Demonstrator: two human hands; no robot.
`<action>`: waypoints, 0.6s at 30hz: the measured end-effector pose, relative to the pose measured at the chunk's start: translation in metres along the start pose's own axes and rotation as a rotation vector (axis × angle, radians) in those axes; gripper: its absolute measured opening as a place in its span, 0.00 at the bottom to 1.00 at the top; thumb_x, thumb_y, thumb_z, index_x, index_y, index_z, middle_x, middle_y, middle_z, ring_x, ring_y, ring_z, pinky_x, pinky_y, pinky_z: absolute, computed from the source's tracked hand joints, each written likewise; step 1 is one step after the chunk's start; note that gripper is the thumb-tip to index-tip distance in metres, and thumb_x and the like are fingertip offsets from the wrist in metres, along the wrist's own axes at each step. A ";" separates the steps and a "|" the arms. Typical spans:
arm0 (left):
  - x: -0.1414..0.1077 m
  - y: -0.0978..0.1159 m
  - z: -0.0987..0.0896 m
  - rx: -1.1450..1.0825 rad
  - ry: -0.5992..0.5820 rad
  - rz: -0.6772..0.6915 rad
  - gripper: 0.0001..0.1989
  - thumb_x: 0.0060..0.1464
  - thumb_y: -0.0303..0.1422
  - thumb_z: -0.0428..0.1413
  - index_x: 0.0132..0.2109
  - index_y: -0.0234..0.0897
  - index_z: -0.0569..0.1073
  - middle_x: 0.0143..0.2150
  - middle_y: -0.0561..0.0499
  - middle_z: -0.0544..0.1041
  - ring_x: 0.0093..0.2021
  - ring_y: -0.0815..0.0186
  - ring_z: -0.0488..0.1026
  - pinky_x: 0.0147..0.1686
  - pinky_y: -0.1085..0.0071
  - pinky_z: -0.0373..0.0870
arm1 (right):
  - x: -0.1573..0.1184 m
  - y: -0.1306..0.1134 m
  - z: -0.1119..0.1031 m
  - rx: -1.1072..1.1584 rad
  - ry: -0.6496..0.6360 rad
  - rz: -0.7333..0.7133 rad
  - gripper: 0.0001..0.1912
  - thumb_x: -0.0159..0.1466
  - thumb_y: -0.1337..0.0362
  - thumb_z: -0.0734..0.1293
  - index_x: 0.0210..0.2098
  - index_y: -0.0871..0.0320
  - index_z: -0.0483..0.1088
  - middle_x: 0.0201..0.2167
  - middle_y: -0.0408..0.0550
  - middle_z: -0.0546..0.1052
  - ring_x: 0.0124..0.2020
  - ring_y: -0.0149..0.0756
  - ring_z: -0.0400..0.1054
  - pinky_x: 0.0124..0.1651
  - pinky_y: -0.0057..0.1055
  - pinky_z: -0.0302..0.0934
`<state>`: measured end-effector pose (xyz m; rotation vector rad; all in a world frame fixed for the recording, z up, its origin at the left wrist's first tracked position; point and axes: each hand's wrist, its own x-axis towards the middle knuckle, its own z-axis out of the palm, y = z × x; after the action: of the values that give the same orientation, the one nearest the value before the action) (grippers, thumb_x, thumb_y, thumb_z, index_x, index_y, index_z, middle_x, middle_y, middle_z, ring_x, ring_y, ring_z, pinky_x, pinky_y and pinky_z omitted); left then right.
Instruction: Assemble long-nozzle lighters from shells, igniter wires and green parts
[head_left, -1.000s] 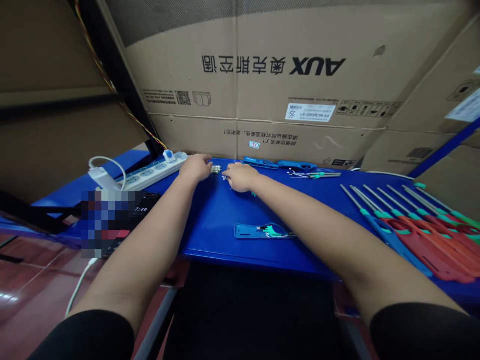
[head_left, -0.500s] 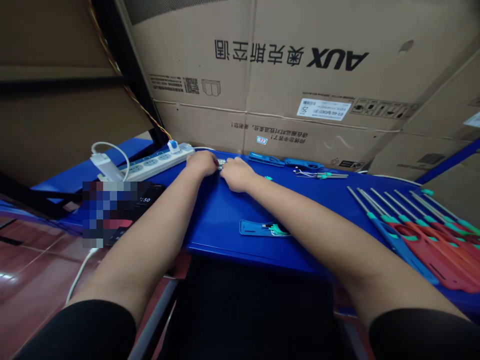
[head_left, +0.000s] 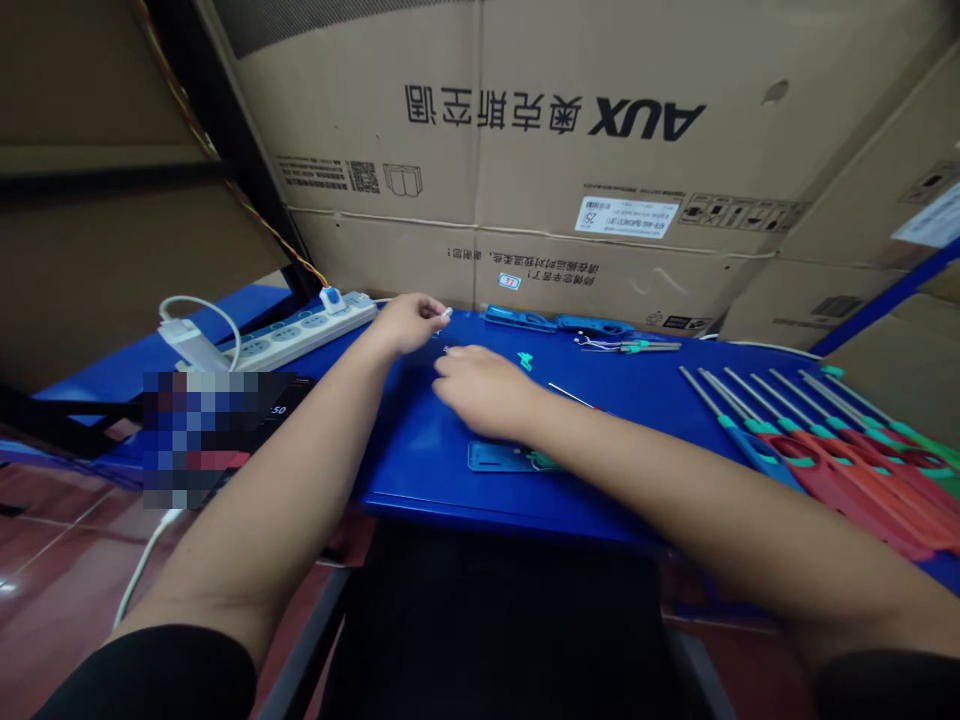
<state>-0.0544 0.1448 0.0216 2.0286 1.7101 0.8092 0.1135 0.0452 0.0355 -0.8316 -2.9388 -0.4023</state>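
Note:
My left hand [head_left: 410,322] is at the back of the blue table [head_left: 420,470], its fingertips pinched on a small white piece [head_left: 447,313]. Nearer to me, my right hand [head_left: 484,392] hovers low over the table with curled fingers; whether it holds anything is hidden. Just below it lies an open blue casing half [head_left: 491,457], with green parts partly covered by my right forearm. A small green piece [head_left: 526,360] rests right of my right hand, and a thin metal rod [head_left: 570,395] shows behind the forearm.
Two blue casings [head_left: 521,319] and wired metal rods [head_left: 649,347] lie along the back. Several red and blue long-nosed lighters [head_left: 847,480] fill the right side. A white power strip [head_left: 300,335] and a phone [head_left: 281,410] are at left. A cardboard box [head_left: 525,160] stands behind.
My right hand has moved away from my left hand, toward me. My left hand has lifted slightly with the small white piece. The view has shifted a little.

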 end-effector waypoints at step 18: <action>-0.054 0.070 0.058 -0.158 -0.257 0.679 0.18 0.57 0.27 0.62 0.54 0.38 0.77 0.45 0.48 0.82 0.44 0.65 0.78 0.48 0.67 0.73 | -0.122 0.084 0.024 0.563 0.532 0.543 0.09 0.60 0.58 0.70 0.32 0.56 0.79 0.31 0.48 0.81 0.31 0.38 0.74 0.36 0.35 0.67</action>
<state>0.0306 0.0828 0.0091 2.4869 0.7837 0.7915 0.2613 0.0586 0.0167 -1.1443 -2.0591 0.2074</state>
